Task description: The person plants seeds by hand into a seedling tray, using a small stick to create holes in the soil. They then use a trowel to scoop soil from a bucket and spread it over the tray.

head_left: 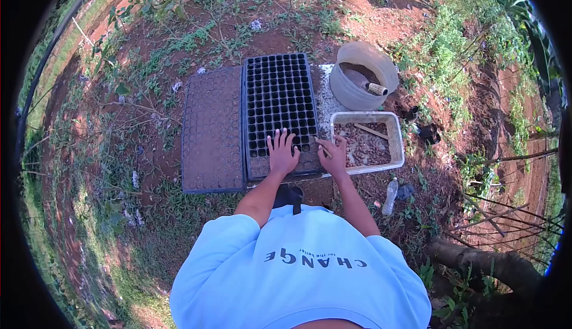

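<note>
A black seedling tray lies in front of me, most of its cells dark and its nearest rows filled with brown soil. My left hand rests on the lower part of this tray, palm down with the fingers spread. At the tray's right edge, my right hand pinches a small thin stick between thumb and fingers. Left of the black tray is a second tray, filled level with brown soil. Close to the right hand stands a white rectangular tub with reddish-brown lumps and a flat wooden stick in it.
Behind the tub stands a translucent round container holding soil and a pale cylindrical object. A clear plastic bottle lies on the ground at the right. Thick branches lie at the lower right; weeds surround the trays.
</note>
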Motion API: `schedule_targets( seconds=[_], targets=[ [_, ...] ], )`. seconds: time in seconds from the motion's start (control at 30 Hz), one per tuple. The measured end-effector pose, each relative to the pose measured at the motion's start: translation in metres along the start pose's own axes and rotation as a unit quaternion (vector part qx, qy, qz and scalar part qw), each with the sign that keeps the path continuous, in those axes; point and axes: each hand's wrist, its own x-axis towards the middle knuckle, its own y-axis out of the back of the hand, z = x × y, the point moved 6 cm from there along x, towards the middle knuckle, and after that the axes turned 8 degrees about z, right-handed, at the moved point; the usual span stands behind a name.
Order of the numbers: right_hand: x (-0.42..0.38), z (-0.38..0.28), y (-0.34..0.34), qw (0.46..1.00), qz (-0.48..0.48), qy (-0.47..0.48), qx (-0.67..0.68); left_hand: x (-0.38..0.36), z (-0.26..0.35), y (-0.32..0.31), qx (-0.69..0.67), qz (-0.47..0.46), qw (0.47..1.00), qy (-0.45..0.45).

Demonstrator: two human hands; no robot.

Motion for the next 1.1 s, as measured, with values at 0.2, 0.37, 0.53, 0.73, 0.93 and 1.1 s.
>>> schedule_targets(
  seconds=[0.2,0.37,0.53,0.73,0.93,1.1],
  targets=[
    [-0.0005,0.0019,-0.0006,1.000,0.007,0.000,0.000,0.0000,-0.0007,-0.0006,0.004,-0.007,1.000,0.001],
    [-0.0008,0.0053,-0.0017,1.000,0.019,-0.022,0.011,-0.0003,0.0001,0.0013,0.005,0.006,1.000,-0.005],
    [0.0004,0.0044,-0.0009,1.000,0.012,-0.022,-0.005,-0.0003,0.0000,0.0006,0.003,0.007,1.000,-0.004],
    [0.0006,0.0025,-0.0012,1.000,0.012,-0.009,-0.009,-0.0004,-0.0012,-0.0009,0.002,0.011,1.000,-0.003],
    [-0.0002,0.0011,0.0007,1.000,0.023,0.009,-0.007,0.0000,-0.0015,-0.0012,0.004,-0.011,1.000,0.004],
    [-0.0005,0.0044,-0.0013,0.999,0.034,-0.002,0.001,-0.0003,-0.0010,0.0001,0.007,-0.010,1.000,0.002]
  ],
)
